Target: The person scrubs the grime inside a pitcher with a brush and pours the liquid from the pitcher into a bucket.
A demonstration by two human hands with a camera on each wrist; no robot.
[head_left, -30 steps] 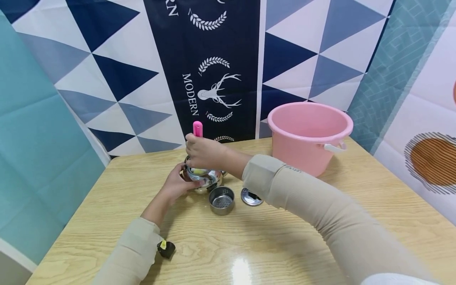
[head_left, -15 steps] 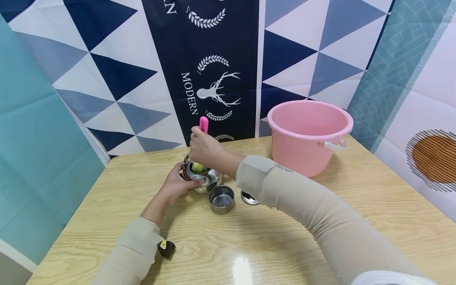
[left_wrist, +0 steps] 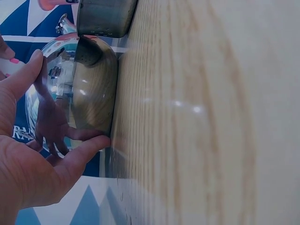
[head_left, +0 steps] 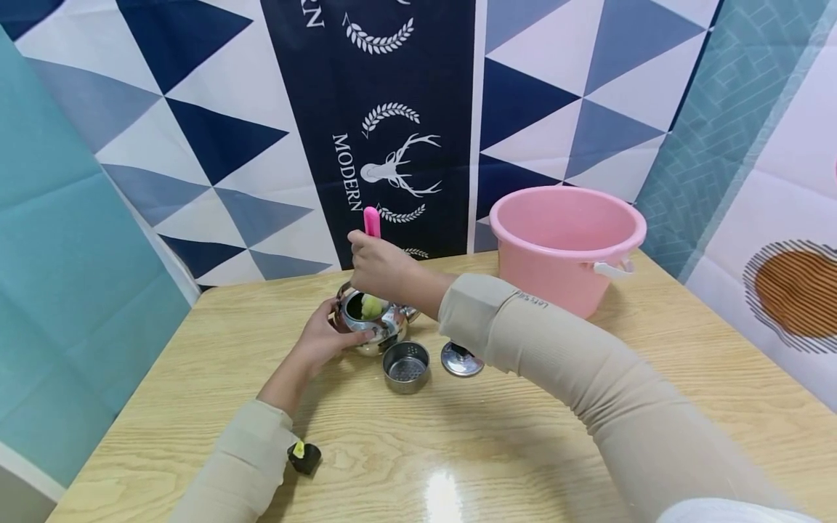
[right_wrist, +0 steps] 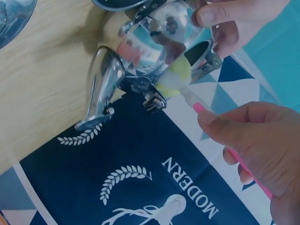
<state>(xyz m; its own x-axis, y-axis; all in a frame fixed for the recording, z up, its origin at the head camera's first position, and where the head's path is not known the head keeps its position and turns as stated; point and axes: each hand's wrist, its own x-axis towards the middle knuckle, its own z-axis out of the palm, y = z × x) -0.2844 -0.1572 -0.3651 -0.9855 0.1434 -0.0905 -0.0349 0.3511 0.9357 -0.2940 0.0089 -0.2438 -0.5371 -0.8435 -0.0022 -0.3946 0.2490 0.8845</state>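
Note:
My left hand (head_left: 320, 341) holds a shiny steel teapot (head_left: 384, 338) by its side, thumb and fingers spread round the belly. The teapot is uncovered, and its spout (right_wrist: 105, 86) shows in the right wrist view. In my right hand (head_left: 384, 270) is a sponge bottle brush (head_left: 372, 221), gripped by its pink handle. Its yellow-green sponge head (right_wrist: 174, 77) sits at the teapot's mouth, partly showing above the rim. In front of the teapot stands a perforated metal strainer basket (head_left: 407, 383). The round steel lid (head_left: 461, 362) lies to the right of that, partly behind my right sleeve.
A pink bucket (head_left: 546, 283) with a white handle grip stands at the back right of the wooden table (head_left: 405, 450). Beside my left sleeve is a small black object (head_left: 304, 458) with a yellow bit. Patterned cloth (head_left: 392, 87) hangs behind the table.
My right hand has risen slightly and shifted right, bringing the sponge head up from deeper in the teapot to its mouth. My left hand keeps its hold on the teapot.

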